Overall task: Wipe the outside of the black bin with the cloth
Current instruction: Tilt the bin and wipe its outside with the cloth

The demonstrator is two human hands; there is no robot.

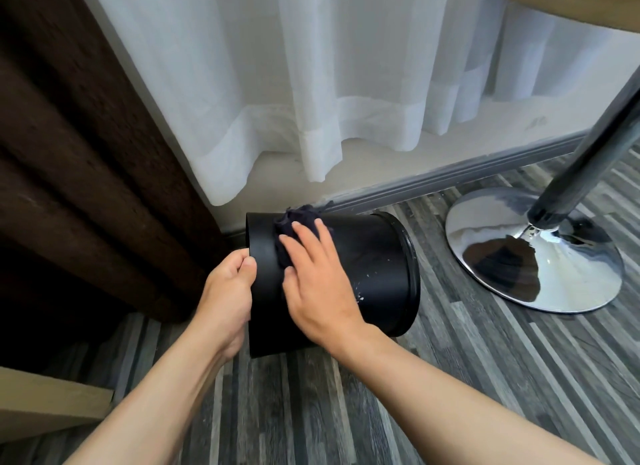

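Observation:
The black bin (374,267) is tipped on its side above the striped floor, its open rim to the left and its base to the right. My left hand (227,291) grips the rim, thumb on the outside. A dark cloth (294,222) lies bunched on the bin's upper wall near the rim band. My right hand (315,277) presses flat on the cloth, fingers spread, covering most of it. Small pale specks show on the bin's wall to the right of that hand.
A chrome table base (533,256) and its pole stand close to the right of the bin. White sheer curtains (311,83) hang behind, a dark brown curtain (86,152) at left. A grey skirting board (450,177) runs along the wall. A wooden edge (52,398) sits at lower left.

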